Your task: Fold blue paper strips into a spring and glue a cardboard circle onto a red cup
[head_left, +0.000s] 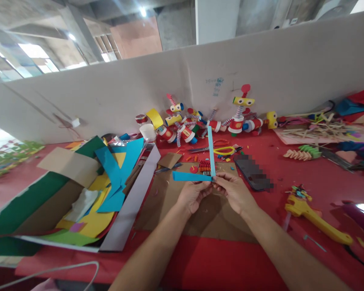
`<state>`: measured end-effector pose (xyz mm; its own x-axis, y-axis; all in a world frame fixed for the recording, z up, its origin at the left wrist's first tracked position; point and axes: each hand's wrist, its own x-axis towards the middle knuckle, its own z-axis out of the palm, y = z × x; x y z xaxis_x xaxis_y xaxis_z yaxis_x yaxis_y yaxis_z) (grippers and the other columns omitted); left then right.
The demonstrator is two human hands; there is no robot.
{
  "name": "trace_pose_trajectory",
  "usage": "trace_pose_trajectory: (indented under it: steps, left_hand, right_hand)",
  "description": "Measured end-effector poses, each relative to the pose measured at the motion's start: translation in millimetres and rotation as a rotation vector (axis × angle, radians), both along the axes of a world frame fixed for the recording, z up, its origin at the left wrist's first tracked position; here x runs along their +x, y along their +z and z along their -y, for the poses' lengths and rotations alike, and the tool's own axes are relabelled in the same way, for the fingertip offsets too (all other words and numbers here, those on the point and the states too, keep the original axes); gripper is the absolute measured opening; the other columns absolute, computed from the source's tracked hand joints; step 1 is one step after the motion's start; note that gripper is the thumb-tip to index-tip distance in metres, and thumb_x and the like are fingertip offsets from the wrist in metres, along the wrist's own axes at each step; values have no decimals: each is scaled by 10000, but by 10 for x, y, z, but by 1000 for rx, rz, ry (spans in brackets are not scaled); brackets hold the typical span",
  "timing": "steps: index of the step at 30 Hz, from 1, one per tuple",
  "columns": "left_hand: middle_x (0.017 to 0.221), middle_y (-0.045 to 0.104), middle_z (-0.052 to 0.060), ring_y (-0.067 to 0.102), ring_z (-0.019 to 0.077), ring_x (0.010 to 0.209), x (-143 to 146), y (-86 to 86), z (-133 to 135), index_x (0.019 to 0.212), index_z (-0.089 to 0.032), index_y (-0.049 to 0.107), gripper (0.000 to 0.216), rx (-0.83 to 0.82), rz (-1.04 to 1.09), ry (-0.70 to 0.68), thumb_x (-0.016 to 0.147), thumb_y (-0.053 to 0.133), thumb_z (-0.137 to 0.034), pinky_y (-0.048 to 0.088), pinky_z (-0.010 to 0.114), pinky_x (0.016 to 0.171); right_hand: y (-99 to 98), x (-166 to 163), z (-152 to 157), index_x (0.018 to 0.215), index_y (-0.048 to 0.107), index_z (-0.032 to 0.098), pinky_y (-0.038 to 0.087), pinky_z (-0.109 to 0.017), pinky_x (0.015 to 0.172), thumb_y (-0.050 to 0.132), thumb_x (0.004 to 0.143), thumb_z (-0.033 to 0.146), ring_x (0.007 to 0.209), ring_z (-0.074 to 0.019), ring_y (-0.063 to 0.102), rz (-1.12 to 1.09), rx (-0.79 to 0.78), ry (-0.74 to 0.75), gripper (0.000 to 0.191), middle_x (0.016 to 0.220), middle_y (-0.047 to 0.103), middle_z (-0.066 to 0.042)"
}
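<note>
Over one flat brown cardboard mat [215, 222] I count two bare hands, my left hand [193, 195] and right hand [233, 192], and two narrow blue paper strips [189, 176]; right of the mat, one black rectangular phone [249, 171], one yellow plastic glue gun [315, 220]; left, one large open box [132, 204].

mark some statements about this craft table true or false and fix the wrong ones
1. The left hand and right hand both touch the blue paper strips where these meet. True.
2. The box on the left holds only green paper. False: blue and yellow paper show in it too.
3. The yellow-handled scissors lie beyond the hands. True.
4. The yellow glue gun lies inside the box. False: it lies on the red tabletop, on the right.
5. The dark phone lies nearer the right hand than the left hand. True.
</note>
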<state>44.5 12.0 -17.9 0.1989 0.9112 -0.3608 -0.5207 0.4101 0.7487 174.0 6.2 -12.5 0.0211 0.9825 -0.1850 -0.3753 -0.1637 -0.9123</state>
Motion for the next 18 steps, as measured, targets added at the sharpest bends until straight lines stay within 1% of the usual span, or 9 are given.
trace_pose_trajectory:
  steps: [2,7,11,14,16,18]
  left_hand:
    - [685,678,41,622,110,637,-6,-4,-7,682,-110,677,169,-7,-11,-1,559,790,-138,500,239,687]
    - [701,696,54,637,117,647,-56,49,-13,703,-108,694,194,14,-67,-93,555,801,-176,505,240,714]
    - [708,701,53,647,124,668,-75,99,-13,689,-110,692,187,2,-77,-82,544,803,-152,508,261,776]
    - [719,705,62,654,134,690,-76,103,-22,697,-107,694,193,28,-76,-75,543,803,-147,501,280,823]
    - [715,705,64,655,139,696,-77,95,-32,699,-107,695,193,53,-78,-74,545,801,-155,499,284,831]
    - [690,699,58,648,134,673,-77,83,-44,682,-110,695,184,64,-77,-59,544,801,-169,499,284,822]
  right_hand:
    - [-4,-7,2,681,691,178,373,-244,516,786,533,336,549,-108,530,34,14,-15,237,617,627,0]
    - [-23,-6,5,672,712,193,416,-263,546,787,527,327,576,-131,546,93,90,-20,211,640,664,-16]
    - [-47,-8,19,740,742,221,463,-298,617,774,557,331,635,-160,581,110,95,-25,216,704,701,-27]
    - [-56,-15,38,784,750,232,478,-328,662,765,573,331,695,-187,601,169,128,-36,233,776,718,-36]
    - [-53,-21,49,825,748,235,479,-342,710,740,616,335,757,-202,612,204,160,-30,232,823,720,-38]
    - [-41,-29,59,840,744,231,474,-355,746,700,671,333,784,-208,613,235,185,-24,202,820,717,-38]
